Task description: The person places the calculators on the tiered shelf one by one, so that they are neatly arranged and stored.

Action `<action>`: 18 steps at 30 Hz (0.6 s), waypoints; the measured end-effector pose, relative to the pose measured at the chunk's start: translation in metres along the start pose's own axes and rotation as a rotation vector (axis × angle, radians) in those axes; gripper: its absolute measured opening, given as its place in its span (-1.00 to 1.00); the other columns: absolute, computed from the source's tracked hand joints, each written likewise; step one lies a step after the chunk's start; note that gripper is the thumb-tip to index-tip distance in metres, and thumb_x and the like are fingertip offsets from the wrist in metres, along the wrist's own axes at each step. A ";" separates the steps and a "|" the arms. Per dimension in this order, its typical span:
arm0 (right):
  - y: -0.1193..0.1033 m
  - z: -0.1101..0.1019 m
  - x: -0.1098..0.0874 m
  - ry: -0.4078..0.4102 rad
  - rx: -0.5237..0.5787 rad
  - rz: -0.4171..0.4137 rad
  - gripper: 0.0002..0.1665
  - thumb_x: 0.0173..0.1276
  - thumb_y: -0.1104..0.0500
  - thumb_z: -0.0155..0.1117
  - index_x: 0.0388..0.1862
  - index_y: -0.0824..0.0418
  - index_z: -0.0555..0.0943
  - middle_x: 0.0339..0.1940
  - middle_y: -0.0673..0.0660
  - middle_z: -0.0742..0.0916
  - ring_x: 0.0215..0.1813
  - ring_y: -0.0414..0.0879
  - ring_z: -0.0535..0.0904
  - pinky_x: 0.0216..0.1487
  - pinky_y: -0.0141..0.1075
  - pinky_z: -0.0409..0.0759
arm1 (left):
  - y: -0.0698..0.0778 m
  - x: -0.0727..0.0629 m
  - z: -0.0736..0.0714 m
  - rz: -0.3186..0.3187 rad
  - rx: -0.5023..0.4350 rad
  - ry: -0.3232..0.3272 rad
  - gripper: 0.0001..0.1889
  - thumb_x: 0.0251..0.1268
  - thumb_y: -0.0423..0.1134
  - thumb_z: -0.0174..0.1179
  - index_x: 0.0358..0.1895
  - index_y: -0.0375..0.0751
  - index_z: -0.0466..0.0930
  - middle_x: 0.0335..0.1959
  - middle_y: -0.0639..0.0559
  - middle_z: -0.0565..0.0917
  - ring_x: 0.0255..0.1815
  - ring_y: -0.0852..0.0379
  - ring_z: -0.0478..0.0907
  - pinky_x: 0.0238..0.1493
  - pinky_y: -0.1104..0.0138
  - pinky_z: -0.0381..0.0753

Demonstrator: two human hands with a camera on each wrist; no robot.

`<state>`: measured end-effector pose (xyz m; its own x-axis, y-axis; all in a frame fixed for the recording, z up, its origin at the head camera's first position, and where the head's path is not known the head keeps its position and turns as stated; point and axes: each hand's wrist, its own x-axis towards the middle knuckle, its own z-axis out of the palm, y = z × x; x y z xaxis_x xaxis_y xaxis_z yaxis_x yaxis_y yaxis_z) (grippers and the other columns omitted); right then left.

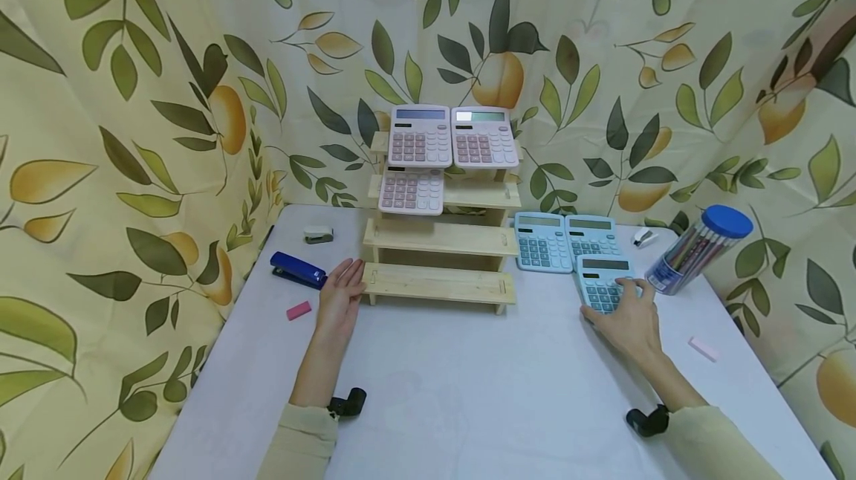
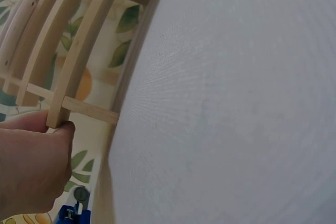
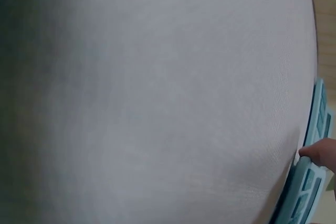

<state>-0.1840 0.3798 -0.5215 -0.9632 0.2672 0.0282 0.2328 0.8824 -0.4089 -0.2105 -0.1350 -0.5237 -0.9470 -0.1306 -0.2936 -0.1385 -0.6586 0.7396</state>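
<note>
My left hand (image 1: 339, 294) pinches the left end of the lowest board of a stepped wooden shelf (image 1: 438, 283); the left wrist view shows thumb and fingers (image 2: 65, 129) at either side of the board's end. Two pink-and-white calculators (image 1: 419, 136) lean side by side on the top step, and a third pink calculator (image 1: 411, 192) is below the left one. With thumb and fingers spread across it, my right hand (image 1: 628, 320) grips a light blue calculator (image 1: 602, 264) by its sides. Behind it, two more blue calculators (image 1: 543, 242) lie on the table.
Left of the shelf are a blue stapler (image 1: 297, 270), a small white stapler (image 1: 318, 234) and a pink eraser (image 1: 299, 310). A blue-lidded tub of pencils (image 1: 698, 250) stands tilted at the right, near a small white item (image 1: 643, 236) and a pale pink eraser (image 1: 703, 349).
</note>
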 end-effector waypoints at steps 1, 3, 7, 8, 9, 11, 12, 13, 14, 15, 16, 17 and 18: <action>0.000 0.000 0.000 0.002 0.001 0.002 0.29 0.22 -0.22 0.52 0.58 0.50 0.09 0.55 0.61 0.02 0.31 0.68 0.26 0.30 0.53 0.38 | 0.000 0.000 0.000 -0.002 0.000 0.001 -0.25 0.44 -0.72 -0.13 0.66 -0.23 0.07 0.62 -0.19 0.27 0.61 0.02 0.26 0.53 0.27 0.35; -0.001 -0.001 -0.001 0.008 0.008 0.004 0.29 0.22 -0.22 0.52 0.59 0.50 0.09 0.56 0.62 0.02 0.31 0.68 0.27 0.29 0.52 0.39 | 0.000 0.000 -0.001 -0.007 0.002 0.004 -0.25 0.45 -0.71 -0.13 0.66 -0.22 0.08 0.61 -0.18 0.27 0.61 0.03 0.27 0.53 0.28 0.35; -0.003 -0.003 -0.004 0.025 0.036 0.014 0.29 0.23 -0.22 0.52 0.60 0.48 0.08 0.57 0.61 0.01 0.32 0.68 0.28 0.29 0.52 0.39 | 0.000 0.000 -0.001 -0.011 -0.003 0.009 -0.25 0.44 -0.72 -0.12 0.66 -0.22 0.09 0.61 -0.17 0.28 0.61 0.03 0.27 0.53 0.28 0.35; -0.003 -0.004 -0.004 0.028 0.044 0.016 0.29 0.24 -0.22 0.51 0.60 0.48 0.08 0.58 0.61 0.01 0.32 0.68 0.28 0.29 0.52 0.39 | 0.000 0.000 -0.001 -0.011 -0.004 0.010 -0.25 0.44 -0.72 -0.12 0.66 -0.22 0.09 0.61 -0.17 0.28 0.61 0.02 0.27 0.54 0.27 0.35; -0.004 -0.005 -0.005 0.032 0.050 0.015 0.28 0.24 -0.22 0.50 0.61 0.47 0.07 0.58 0.60 0.01 0.32 0.68 0.28 0.29 0.52 0.39 | 0.000 0.000 0.000 -0.009 -0.005 0.011 -0.25 0.44 -0.72 -0.12 0.66 -0.22 0.09 0.61 -0.18 0.28 0.61 0.02 0.27 0.54 0.27 0.34; -0.006 -0.008 -0.005 0.041 0.062 0.010 0.27 0.25 -0.23 0.49 0.61 0.45 0.07 0.59 0.59 0.01 0.33 0.66 0.29 0.29 0.52 0.39 | 0.000 0.000 -0.001 -0.006 -0.004 0.008 -0.24 0.44 -0.73 -0.13 0.66 -0.22 0.07 0.62 -0.18 0.27 0.61 0.01 0.26 0.55 0.26 0.33; -0.007 -0.009 -0.006 0.050 0.065 0.001 0.26 0.26 -0.23 0.48 0.61 0.44 0.08 0.58 0.58 0.02 0.32 0.65 0.29 0.29 0.52 0.39 | 0.000 0.000 0.000 -0.004 -0.003 0.007 -0.24 0.44 -0.73 -0.13 0.66 -0.22 0.08 0.62 -0.18 0.27 0.61 0.01 0.26 0.55 0.26 0.33; -0.008 -0.011 -0.006 0.062 0.071 -0.009 0.25 0.26 -0.23 0.48 0.61 0.44 0.08 0.58 0.57 0.03 0.31 0.64 0.30 0.28 0.52 0.40 | 0.000 0.000 -0.001 -0.001 -0.001 0.005 -0.24 0.44 -0.73 -0.13 0.66 -0.23 0.07 0.62 -0.19 0.27 0.61 0.01 0.26 0.55 0.26 0.33; -0.010 -0.014 -0.006 0.073 0.074 -0.021 0.25 0.26 -0.24 0.47 0.61 0.43 0.09 0.58 0.57 0.03 0.30 0.64 0.31 0.27 0.52 0.41 | 0.000 0.000 -0.001 -0.001 0.000 0.006 -0.24 0.44 -0.72 -0.12 0.66 -0.22 0.08 0.61 -0.18 0.27 0.61 0.01 0.26 0.55 0.26 0.33; -0.011 -0.017 -0.006 0.090 0.079 -0.037 0.24 0.25 -0.23 0.48 0.60 0.43 0.10 0.58 0.57 0.05 0.29 0.63 0.32 0.26 0.51 0.42 | 0.000 -0.001 -0.001 0.005 -0.002 -0.001 -0.24 0.42 -0.73 -0.13 0.66 -0.24 0.07 0.61 -0.20 0.27 0.61 -0.01 0.25 0.55 0.25 0.33; -0.013 -0.020 -0.006 0.108 0.085 -0.052 0.23 0.25 -0.23 0.48 0.60 0.42 0.11 0.58 0.56 0.06 0.28 0.62 0.32 0.25 0.51 0.42 | 0.000 -0.001 -0.001 0.012 -0.003 -0.007 -0.23 0.41 -0.74 -0.13 0.66 -0.26 0.06 0.61 -0.22 0.26 0.62 -0.02 0.25 0.55 0.25 0.33; -0.016 -0.023 -0.006 0.129 0.095 -0.070 0.22 0.24 -0.22 0.50 0.59 0.42 0.13 0.57 0.55 0.08 0.27 0.61 0.34 0.25 0.50 0.43 | 0.000 -0.001 -0.001 0.016 -0.005 -0.012 -0.23 0.40 -0.75 -0.13 0.66 -0.28 0.05 0.61 -0.23 0.26 0.62 -0.03 0.24 0.55 0.25 0.32; -0.019 -0.027 -0.006 0.150 0.100 -0.089 0.21 0.24 -0.21 0.51 0.59 0.42 0.15 0.56 0.55 0.09 0.27 0.60 0.34 0.25 0.49 0.43 | 0.000 -0.001 -0.001 0.022 -0.007 -0.020 -0.22 0.38 -0.77 -0.14 0.66 -0.31 0.04 0.61 -0.25 0.24 0.62 -0.05 0.24 0.56 0.24 0.32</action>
<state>-0.1786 0.3718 -0.4896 -0.9469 0.2515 0.2005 0.1263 0.8640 -0.4873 -0.2087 -0.1357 -0.5242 -0.9554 -0.1307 -0.2649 -0.1154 -0.6605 0.7419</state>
